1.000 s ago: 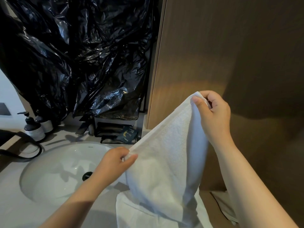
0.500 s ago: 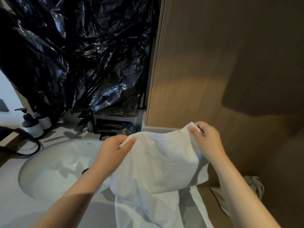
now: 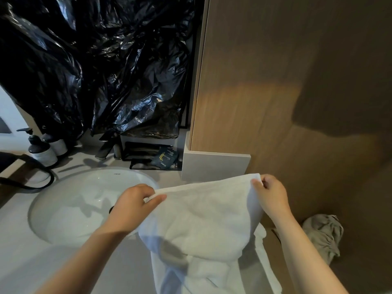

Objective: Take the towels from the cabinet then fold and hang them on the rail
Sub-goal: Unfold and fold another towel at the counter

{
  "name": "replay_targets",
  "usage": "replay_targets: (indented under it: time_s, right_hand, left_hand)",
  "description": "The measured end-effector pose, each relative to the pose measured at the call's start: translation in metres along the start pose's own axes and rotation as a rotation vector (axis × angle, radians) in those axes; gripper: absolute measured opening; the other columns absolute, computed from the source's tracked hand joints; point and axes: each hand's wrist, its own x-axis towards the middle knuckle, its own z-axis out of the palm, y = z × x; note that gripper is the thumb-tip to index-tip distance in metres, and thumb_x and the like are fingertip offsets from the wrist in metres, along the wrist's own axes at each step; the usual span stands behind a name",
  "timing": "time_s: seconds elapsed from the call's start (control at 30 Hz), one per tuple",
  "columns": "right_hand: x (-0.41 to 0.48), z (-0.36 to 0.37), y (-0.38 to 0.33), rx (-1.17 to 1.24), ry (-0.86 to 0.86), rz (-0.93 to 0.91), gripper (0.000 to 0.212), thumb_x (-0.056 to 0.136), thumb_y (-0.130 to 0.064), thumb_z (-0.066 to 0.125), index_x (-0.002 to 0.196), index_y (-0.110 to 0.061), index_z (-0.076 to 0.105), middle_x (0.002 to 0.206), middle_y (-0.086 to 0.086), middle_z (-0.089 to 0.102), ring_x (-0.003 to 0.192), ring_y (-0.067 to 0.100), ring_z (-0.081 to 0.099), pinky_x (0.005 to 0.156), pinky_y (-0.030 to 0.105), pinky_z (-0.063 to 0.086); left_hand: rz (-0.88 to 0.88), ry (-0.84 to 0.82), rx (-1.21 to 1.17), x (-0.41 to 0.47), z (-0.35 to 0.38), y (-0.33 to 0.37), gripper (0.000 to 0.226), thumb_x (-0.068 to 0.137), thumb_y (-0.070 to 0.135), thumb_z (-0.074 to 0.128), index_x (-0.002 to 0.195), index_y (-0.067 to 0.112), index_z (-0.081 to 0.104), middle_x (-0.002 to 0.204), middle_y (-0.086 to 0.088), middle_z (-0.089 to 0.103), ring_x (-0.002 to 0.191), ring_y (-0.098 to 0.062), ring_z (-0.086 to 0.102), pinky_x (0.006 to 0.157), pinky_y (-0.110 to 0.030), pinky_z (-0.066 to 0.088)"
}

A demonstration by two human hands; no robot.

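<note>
right hand (image 3: 270, 195) dropped from chest-high against the wood panel 1 s ago to about level with the left hand (image 3: 132, 205); top edge of the white terry towel (image 3: 199, 221) now runs nearly flat between them. both hands pinch shut on that edge, 1 corner each, thumbs on top. towel bulges in the middle and hangs over the grey countertop (image 3: 25, 270), lower part draped off the front edge. 1 round white sink basin (image 3: 70, 206) just left of the towel. 2 dark-capped pump bottles (image 3: 42, 148) at back left. 1 crumpled grey cloth (image 3: 323, 236) low right by the brown wood-grain cabinet panel (image 3: 265, 85). black plastic sheeting (image 3: 95, 60) covers the wall above.
</note>
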Motion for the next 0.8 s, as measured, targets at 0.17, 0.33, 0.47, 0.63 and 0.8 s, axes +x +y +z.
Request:
replay_targets:
  time_s: [0.17,0.33,0.47,0.63,0.8]
  right_hand:
    - [-0.005,0.008,-0.012,-0.100,-0.086,-0.036,0.008,0.097,-0.029,0.057,0.103,-0.027,0.052,0.088,-0.012,0.058,0.080,0.008,0.056,0.065,0.023,0.047]
    - [-0.005,-0.003,-0.006,0.054,0.068,0.068,0.012,0.100,-0.023,0.046,0.107,-0.016,0.053,0.089,-0.001,0.056,0.079,0.014,0.054,0.062,0.029,0.042]
    - [-0.006,-0.009,0.001,0.247,0.147,0.144,0.015,0.100,-0.021,0.044,0.108,-0.013,0.053,0.090,-0.003,0.053,0.079,0.009,0.049,0.069,0.031,0.040]
    - [-0.004,-0.010,-0.023,0.414,0.180,0.071,0.013,0.100,-0.023,0.043,0.107,-0.021,0.054,0.097,0.000,0.057,0.087,0.016,0.055,0.071,0.029,0.047]
    - [0.003,-0.025,-0.047,0.472,0.224,-0.047,0.010,0.100,-0.026,0.044,0.104,-0.028,0.053,0.098,-0.004,0.058,0.086,0.013,0.056,0.071,0.027,0.048]
  left_hand:
    - [0.141,0.060,-0.032,-0.001,-0.003,0.025,0.040,0.091,0.031,0.064,0.061,0.008,0.051,0.061,0.004,0.045,0.063,-0.007,0.044,0.059,-0.019,0.032]
    - [0.165,0.075,-0.045,0.000,-0.011,0.020,0.033,0.090,0.033,0.065,0.064,0.016,0.054,0.063,0.005,0.050,0.065,-0.008,0.047,0.061,-0.023,0.033]
    - [0.083,-0.062,-0.007,-0.001,-0.007,0.002,0.048,0.081,0.051,0.069,0.061,0.009,0.057,0.065,-0.002,0.052,0.063,-0.012,0.049,0.064,-0.026,0.039]
    - [0.033,-0.327,-0.041,-0.016,0.000,-0.021,0.050,0.060,0.064,0.078,0.067,0.017,0.062,0.078,0.008,0.056,0.075,-0.005,0.055,0.070,-0.019,0.042]
    - [0.070,-0.191,-0.020,-0.013,-0.017,-0.031,0.040,0.071,0.049,0.081,0.060,0.013,0.065,0.068,0.005,0.058,0.066,-0.008,0.057,0.063,-0.023,0.042]
